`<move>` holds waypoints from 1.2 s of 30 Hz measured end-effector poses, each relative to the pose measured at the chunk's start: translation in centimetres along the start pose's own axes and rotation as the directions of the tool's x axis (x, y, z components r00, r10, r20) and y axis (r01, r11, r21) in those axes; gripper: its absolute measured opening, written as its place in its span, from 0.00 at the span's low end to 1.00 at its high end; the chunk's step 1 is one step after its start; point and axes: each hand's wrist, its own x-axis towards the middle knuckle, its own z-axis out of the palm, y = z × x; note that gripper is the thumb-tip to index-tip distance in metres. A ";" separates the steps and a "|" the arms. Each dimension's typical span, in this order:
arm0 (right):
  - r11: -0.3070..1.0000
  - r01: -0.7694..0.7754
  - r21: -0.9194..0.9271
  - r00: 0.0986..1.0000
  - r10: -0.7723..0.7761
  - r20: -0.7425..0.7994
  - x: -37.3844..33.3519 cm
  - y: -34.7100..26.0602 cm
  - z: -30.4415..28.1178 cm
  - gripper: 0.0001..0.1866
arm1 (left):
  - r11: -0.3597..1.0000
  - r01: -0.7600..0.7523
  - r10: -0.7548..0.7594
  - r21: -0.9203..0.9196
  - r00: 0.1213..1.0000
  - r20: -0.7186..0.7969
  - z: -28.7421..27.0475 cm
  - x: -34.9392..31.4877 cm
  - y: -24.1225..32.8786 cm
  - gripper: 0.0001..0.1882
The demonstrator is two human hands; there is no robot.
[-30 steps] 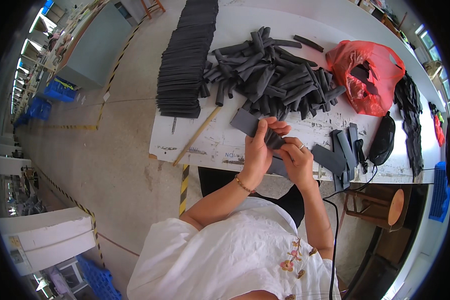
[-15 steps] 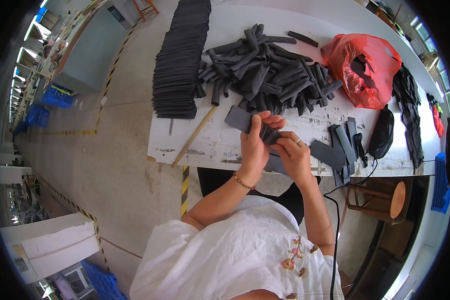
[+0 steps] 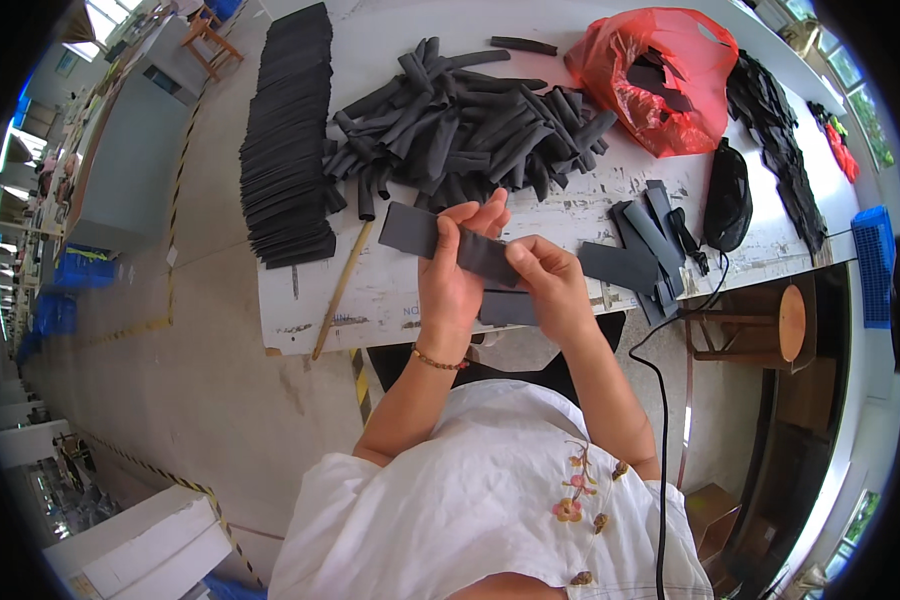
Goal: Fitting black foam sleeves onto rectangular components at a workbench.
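Observation:
A dark grey fabric strip (image 3: pixel 408 231) is stretched between my two hands above the table's near edge. My left hand (image 3: pixel 448 290) pinches its middle with the thumb on top, fingers behind it. My right hand (image 3: pixel 555 292) grips the strip's right end between thumb and fingers. Below my hands, another flat grey strip (image 3: pixel 507 308) lies at the table edge. Beyond them is a heap of dark rolled fabric tubes (image 3: pixel 470 130). To its left runs a long, tight row of stacked dark pieces (image 3: pixel 288 150).
A thin wooden stick (image 3: pixel 342 290) lies at the near left. On the right are loose grey strips (image 3: pixel 618 264), a red plastic bag (image 3: pixel 610 60), a black pouch (image 3: pixel 728 200) and a black cable (image 3: pixel 660 400). A wooden stool (image 3: pixel 792 323) stands below the table edge.
The strip was bunched between my hands and now extends flatter to the right. My right hand has turned and drawn away from the left. The view has shifted, moving the table leftward in it.

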 end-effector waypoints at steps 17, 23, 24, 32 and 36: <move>-0.312 0.660 -0.683 0.373 -0.653 0.659 -0.6 -1.5 -3.2 0.20 | 0.945 0.287 -0.198 0.159 0.886 -0.420 -2.2 -1.0 1.5 0.06; 0.954 0.066 -0.293 0.979 -0.119 -0.167 -0.5 2.2 -4.9 0.13 | 0.919 0.249 -0.150 0.305 0.938 -0.311 -3.4 -0.5 0.8 0.08; 0.954 0.062 -0.295 0.978 -0.117 -0.174 -0.7 2.6 -5.1 0.13 | 0.926 0.223 -0.138 0.304 0.951 -0.278 -3.4 -0.5 0.6 0.08; 0.993 0.074 0.097 0.975 -0.052 -0.214 -0.7 3.4 -3.7 0.09 | 0.724 0.602 -0.535 0.337 0.798 -0.277 -2.7 -3.0 -2.0 0.10; 0.988 0.026 0.155 0.983 0.002 -0.181 -0.6 3.7 -4.2 0.09 | 0.773 0.515 -0.481 0.370 0.856 -0.189 -2.0 -3.0 -1.8 0.08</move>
